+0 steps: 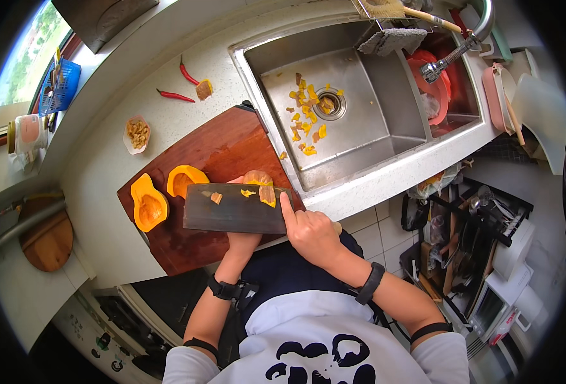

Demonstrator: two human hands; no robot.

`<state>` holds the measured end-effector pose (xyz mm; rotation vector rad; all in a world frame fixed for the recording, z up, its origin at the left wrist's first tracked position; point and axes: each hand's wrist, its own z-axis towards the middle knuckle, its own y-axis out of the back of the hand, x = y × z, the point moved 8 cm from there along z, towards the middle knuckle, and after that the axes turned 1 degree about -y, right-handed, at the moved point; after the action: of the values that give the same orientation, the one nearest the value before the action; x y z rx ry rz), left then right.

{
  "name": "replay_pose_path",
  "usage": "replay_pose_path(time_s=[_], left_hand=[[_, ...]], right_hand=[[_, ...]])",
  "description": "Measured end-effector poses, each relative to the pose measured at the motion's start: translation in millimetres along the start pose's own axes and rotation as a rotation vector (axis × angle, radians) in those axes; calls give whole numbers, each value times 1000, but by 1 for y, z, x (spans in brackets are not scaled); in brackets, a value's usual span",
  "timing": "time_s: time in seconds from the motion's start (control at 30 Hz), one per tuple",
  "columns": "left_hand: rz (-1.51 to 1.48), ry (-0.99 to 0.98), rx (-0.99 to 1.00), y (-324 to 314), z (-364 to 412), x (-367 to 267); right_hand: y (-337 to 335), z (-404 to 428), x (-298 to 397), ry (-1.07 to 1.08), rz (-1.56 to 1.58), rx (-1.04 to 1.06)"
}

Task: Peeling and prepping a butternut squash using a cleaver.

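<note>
My right hand (311, 230) grips a cleaver (230, 216), its index finger stretched along the broad dark blade. Scraps of squash peel (267, 196) cling to the face of the blade. My left hand (244, 239) is mostly hidden beneath the cleaver; a fingertip shows past the far edge, beside a partly peeled squash piece (258, 177) it appears to hold. Two cut squash pieces with orange flesh, a long hollowed one (149, 204) and a shorter one (185, 176), lie to the left on the reddish wooden cutting board (235, 139).
Peel scraps (307, 115) litter the steel sink (359, 129) around its drain. Two red chilies (177, 96) and a small squash chunk (204, 89) rest on the counter behind the board. A small bowl (138, 134) of tan bits stands nearby. A faucet (436, 71) overhangs a red basin (439, 105).
</note>
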<state>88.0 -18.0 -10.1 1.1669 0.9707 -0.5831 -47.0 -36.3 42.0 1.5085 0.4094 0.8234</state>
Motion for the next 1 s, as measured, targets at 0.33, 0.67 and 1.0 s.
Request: replay_pose_path(time_s=[0.33,0.67,1.0], left_hand=[[131,-40,107,-9,-2,-2],[-22,131,42,1,10,-12],[86,163,-36,5,14,-14]], right_hand=[[-7,5,9,-124,-70,37],[-7,15,12,-192,-17,117],[-4,41,-2,-279,197,102]])
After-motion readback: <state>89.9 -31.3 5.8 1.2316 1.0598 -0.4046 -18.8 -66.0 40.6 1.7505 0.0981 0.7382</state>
